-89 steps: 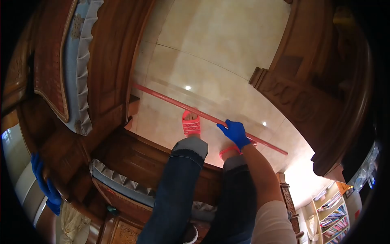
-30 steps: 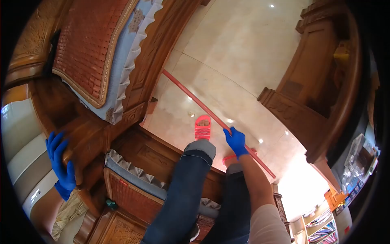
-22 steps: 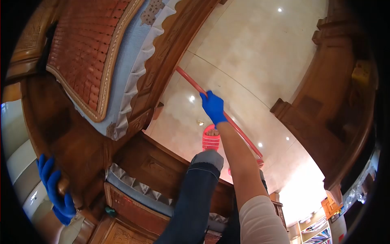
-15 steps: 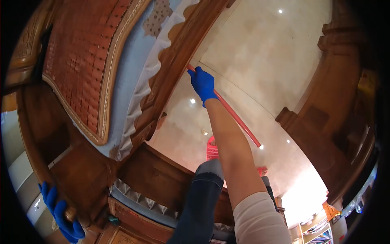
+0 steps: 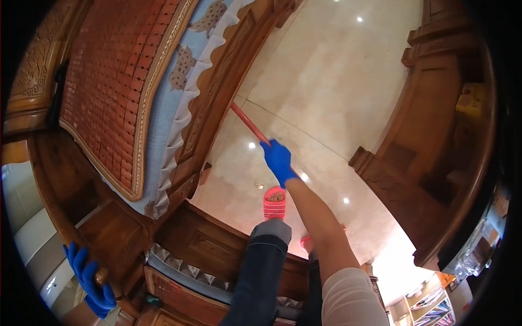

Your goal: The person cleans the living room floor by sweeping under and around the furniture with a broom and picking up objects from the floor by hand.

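My right hand [image 5: 279, 161], in a blue glove, is closed round a red pole [image 5: 249, 123] held low over the tiled floor. The pole's upper-left end passes out of sight at the wooden seat's base; its other part is mostly behind my hand and forearm. At the lower left, my left hand [image 5: 90, 280], also gloved in blue, rests with fingers spread against the rounded end of a wooden armrest [image 5: 101, 276]. A pink slipper [image 5: 274, 203] on one foot stands below my right hand.
A wooden seat with a red tiled mat [image 5: 111, 89] and blue ruffled cushion fills the left. Dark wooden furniture [image 5: 391, 190] curves along the right, with a yellow box [image 5: 470, 99] inside. A bookshelf [image 5: 428, 304] stands at the lower right.
My right hand moved up and left along the pole, then back down a little with it. The pole's far end slid beneath the seat's edge. My left hand stays by the armrest.
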`<state>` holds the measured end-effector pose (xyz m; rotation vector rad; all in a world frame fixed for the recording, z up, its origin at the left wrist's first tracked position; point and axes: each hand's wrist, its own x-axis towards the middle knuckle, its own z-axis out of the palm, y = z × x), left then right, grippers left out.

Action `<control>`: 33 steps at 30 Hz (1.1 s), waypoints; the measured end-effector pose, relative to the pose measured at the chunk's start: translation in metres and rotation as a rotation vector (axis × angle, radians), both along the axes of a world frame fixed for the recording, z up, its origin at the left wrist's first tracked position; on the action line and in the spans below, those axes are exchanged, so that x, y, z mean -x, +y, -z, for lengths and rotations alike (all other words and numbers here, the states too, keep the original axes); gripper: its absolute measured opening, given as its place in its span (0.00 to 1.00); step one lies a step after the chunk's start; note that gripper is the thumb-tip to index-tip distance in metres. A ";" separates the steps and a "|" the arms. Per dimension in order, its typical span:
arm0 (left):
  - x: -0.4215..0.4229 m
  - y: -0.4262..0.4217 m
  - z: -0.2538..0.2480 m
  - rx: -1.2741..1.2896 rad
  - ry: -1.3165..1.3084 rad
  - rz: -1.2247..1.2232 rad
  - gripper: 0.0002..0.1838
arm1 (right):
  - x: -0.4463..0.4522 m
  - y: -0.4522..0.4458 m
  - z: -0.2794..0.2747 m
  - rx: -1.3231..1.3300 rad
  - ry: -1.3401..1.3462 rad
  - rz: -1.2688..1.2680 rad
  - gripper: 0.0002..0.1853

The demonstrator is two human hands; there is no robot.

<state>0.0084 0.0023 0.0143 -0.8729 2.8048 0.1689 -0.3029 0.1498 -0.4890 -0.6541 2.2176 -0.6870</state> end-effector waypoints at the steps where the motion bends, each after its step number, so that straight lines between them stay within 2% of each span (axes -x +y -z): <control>1: 0.001 0.000 0.000 0.005 -0.003 -0.003 0.20 | -0.004 0.029 -0.003 -0.032 -0.021 0.011 0.20; 4: 0.006 0.001 0.001 0.008 -0.003 0.008 0.20 | -0.014 0.127 -0.006 -0.124 -0.071 0.067 0.19; 9: 0.014 0.002 0.002 0.009 -0.002 0.033 0.21 | -0.001 0.267 -0.041 -0.202 0.094 0.075 0.15; 14: 0.008 0.002 0.002 0.034 -0.015 0.028 0.22 | 0.023 0.293 -0.036 -0.138 0.236 -0.035 0.14; 17: 0.009 0.003 0.002 0.035 -0.024 0.005 0.21 | 0.026 0.229 -0.004 -0.060 0.209 -0.085 0.15; 22: 0.001 0.000 -0.001 0.003 -0.034 0.025 0.22 | 0.015 0.038 0.035 0.141 0.130 -0.139 0.19; 27: 0.013 0.001 0.000 -0.020 -0.009 0.028 0.24 | 0.006 -0.120 0.035 0.297 0.179 -0.131 0.19; 29: 0.034 -0.004 -0.003 0.009 -0.087 0.131 0.23 | 0.011 -0.157 0.045 0.279 0.183 -0.137 0.18; 33: 0.035 -0.002 -0.003 0.024 -0.079 0.124 0.22 | 0.028 -0.170 0.042 0.254 0.221 -0.084 0.18</control>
